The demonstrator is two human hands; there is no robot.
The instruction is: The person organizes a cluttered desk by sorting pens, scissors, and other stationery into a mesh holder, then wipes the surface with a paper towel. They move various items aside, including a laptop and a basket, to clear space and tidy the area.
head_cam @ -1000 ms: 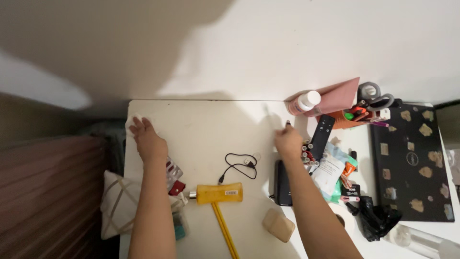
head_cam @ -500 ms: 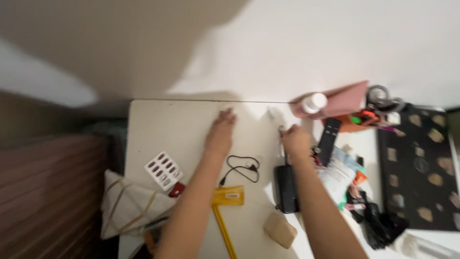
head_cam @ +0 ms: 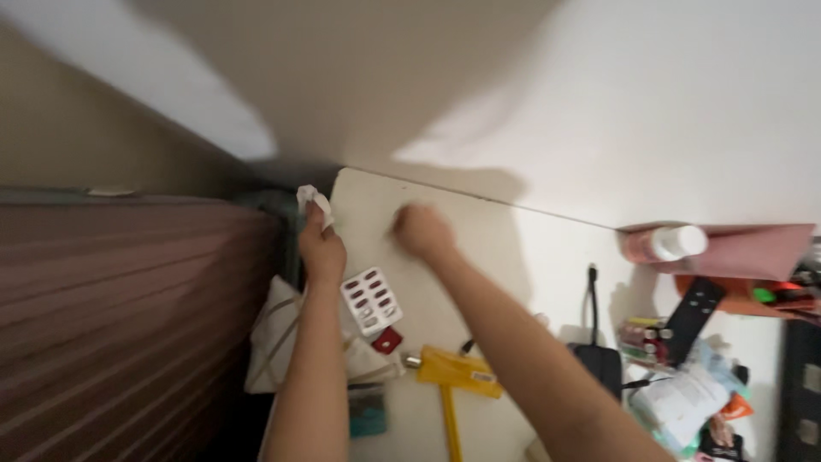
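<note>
White crumpled tissue [head_cam: 313,198] sits pinched in the fingertips of the left hand [head_cam: 321,250], held out past the table's [head_cam: 479,257] left edge, beside the maroon ribbed surface [head_cam: 128,316]. Just right of that wrist lies a blister pack of red pills [head_cam: 370,300], its long axis slanting across the tabletop. Further right, the right hand [head_cam: 421,231] is curled into a loose fist, blurred, resting over bare tabletop; it holds nothing I can make out. So the left hand is nearer both the tissue and the pack.
</note>
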